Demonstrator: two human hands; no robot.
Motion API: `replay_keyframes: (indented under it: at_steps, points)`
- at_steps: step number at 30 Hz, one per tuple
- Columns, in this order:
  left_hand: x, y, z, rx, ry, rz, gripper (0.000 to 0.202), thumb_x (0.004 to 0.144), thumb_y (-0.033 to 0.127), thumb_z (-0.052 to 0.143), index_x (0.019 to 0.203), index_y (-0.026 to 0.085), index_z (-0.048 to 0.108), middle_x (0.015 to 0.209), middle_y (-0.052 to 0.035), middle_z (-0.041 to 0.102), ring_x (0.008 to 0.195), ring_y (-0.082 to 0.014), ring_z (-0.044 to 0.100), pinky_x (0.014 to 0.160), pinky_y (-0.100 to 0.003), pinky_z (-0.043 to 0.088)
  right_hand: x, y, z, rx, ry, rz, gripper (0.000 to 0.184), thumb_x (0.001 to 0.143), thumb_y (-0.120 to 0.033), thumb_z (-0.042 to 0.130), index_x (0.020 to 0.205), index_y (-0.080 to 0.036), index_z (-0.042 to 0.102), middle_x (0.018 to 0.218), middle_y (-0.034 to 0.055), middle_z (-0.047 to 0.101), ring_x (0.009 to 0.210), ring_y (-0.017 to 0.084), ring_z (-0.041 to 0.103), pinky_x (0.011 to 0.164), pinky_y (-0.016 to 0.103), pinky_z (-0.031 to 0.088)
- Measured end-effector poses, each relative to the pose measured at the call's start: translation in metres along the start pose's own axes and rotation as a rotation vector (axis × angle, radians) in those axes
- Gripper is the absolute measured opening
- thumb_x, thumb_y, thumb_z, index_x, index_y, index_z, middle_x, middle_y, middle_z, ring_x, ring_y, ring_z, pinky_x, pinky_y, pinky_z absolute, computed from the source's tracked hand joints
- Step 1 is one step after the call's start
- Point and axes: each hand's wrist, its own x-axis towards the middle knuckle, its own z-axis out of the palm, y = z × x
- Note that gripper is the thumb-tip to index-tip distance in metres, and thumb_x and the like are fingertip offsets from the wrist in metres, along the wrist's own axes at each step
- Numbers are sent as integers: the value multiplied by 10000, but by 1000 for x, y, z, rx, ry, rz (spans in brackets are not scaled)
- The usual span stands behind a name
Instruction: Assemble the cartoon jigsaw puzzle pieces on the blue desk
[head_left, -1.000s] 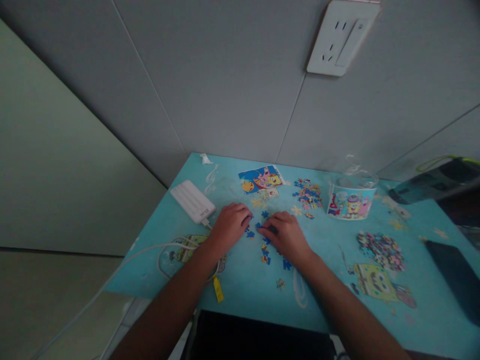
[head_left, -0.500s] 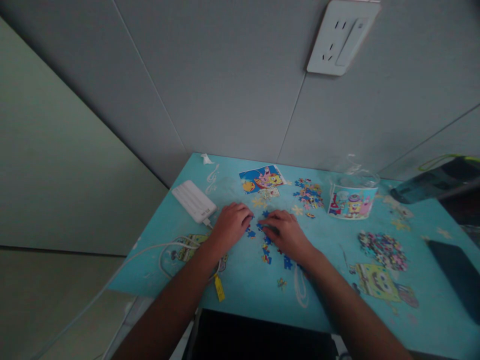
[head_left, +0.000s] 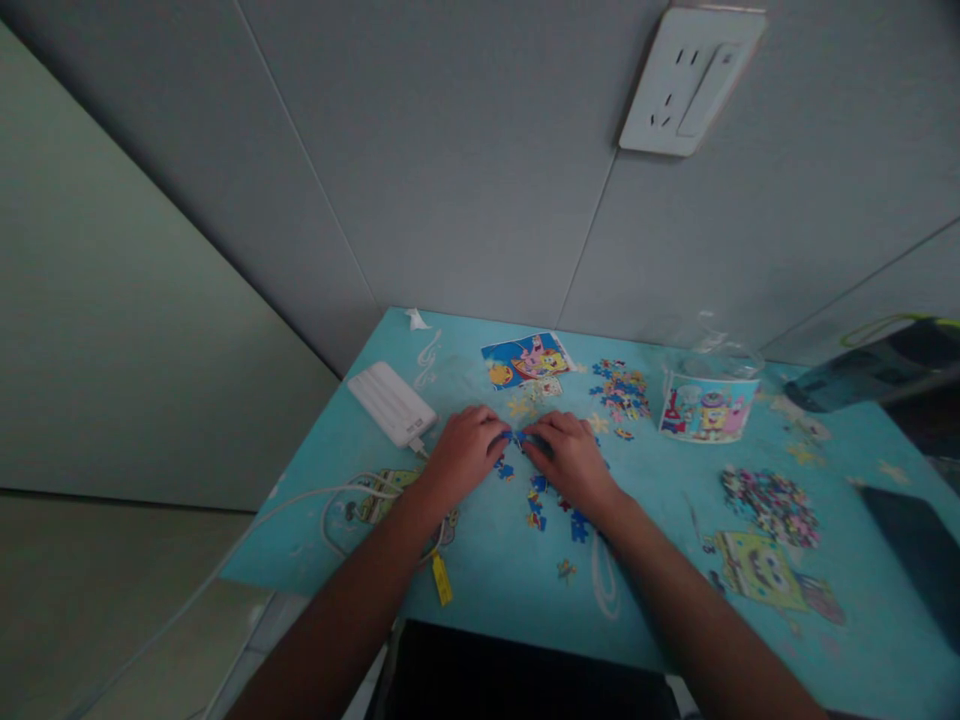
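1. I see my left hand (head_left: 466,450) and right hand (head_left: 570,462) lying knuckles-up on the table (head_left: 480,570), their fingertips almost meeting.
2. The left fingers (head_left: 491,432) and right fingers (head_left: 541,440) are bent down, close together, onto a few blue puzzle pieces (head_left: 517,438) lying flat between the two hands. I cannot tell whether they pinch the pieces or only press on them.
3. More loose blue pieces (head_left: 537,506) lie scattered just below the right hand, nearer to me.
4. Just beyond the hands lies a small cartoon picture card (head_left: 527,358), flat on the table.
5. To its right sits a mixed pile of pieces (head_left: 621,388), apart from the hands.
6. Further right stands a clear tub (head_left: 706,405) with a cartoon label, upright. Its upper part looks see-through, and I cannot tell what is in it.
7. A second pile (head_left: 771,495) lies on the table near the right edge, outside the tub.
8. Left of my left hand lies a white power bank (head_left: 392,403), with a white cable (head_left: 330,500) looping off the table's near-left corner.
9. A wall socket (head_left: 690,80) sits high on the grey wall.
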Motion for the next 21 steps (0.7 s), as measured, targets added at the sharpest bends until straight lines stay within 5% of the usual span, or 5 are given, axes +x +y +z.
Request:
replay_keyframes:
  at_steps: [14, 21]
  points:
    - [-1, 3, -3, 27, -17, 10, 172, 935, 280, 617, 1080, 248, 704, 1020, -51, 629, 1001, -216, 576, 873, -364, 444, 4, -3, -4, 4, -23, -26, 175, 938, -317, 633, 1082, -270, 721, 1054, 71, 670, 1006, 254, 570, 879, 412, 391]
    - [0, 2, -4, 43, -20, 0, 175, 940, 282, 609, 1082, 242, 705, 1037, -51, 634, 1002, -220, 575, 868, -369, 439, -16, 12, -20, 58, -101, -62, 177, 888, -340, 701, 1052, -282, 732, 1098, 62, 670, 1030, 259, 578, 925, 434, 408]
